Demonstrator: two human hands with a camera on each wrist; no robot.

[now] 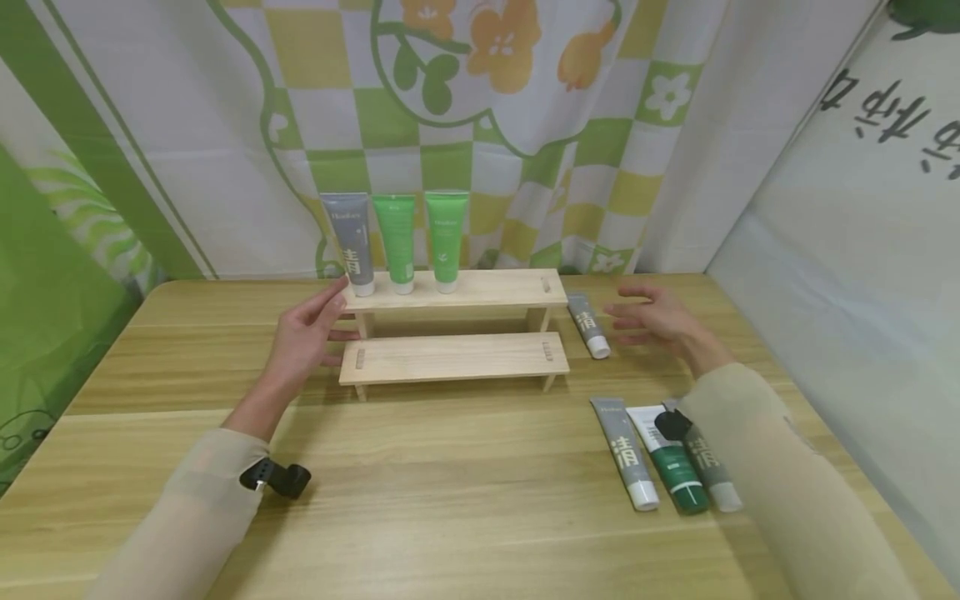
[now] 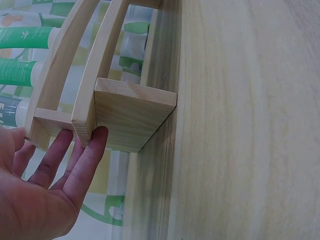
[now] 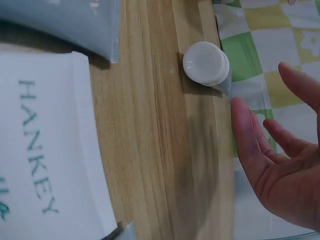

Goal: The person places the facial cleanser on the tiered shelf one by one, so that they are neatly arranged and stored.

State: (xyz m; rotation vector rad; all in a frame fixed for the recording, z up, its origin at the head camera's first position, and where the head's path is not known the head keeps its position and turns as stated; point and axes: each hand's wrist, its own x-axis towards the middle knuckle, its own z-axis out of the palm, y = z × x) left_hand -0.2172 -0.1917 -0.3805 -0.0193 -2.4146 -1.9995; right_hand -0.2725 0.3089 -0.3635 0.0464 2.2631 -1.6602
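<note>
A two-tier wooden rack point(image 1: 457, 358) stands on the table, with a grey tube point(image 1: 351, 242) and two green tubes point(image 1: 397, 242) point(image 1: 447, 237) upright on its upper tier. At the rack's left end my left hand point(image 1: 300, 333) touches the side; in the left wrist view the left hand point(image 2: 50, 185) has its fingertips against the ends of the boards. My right hand point(image 1: 656, 321), fingers apart and holding nothing, is just right of a small grey tube point(image 1: 588, 325) lying by the rack's right end. In the right wrist view the right hand point(image 3: 285, 155) is beside that tube's white cap point(image 3: 205, 63).
Right of centre near the front lie a grey tube point(image 1: 624, 450), a white and dark green tube point(image 1: 670, 458) and another grey tube point(image 1: 712, 467), partly under my right forearm. A patterned curtain point(image 1: 510, 167) hangs behind the table. A white sheet covers the right side.
</note>
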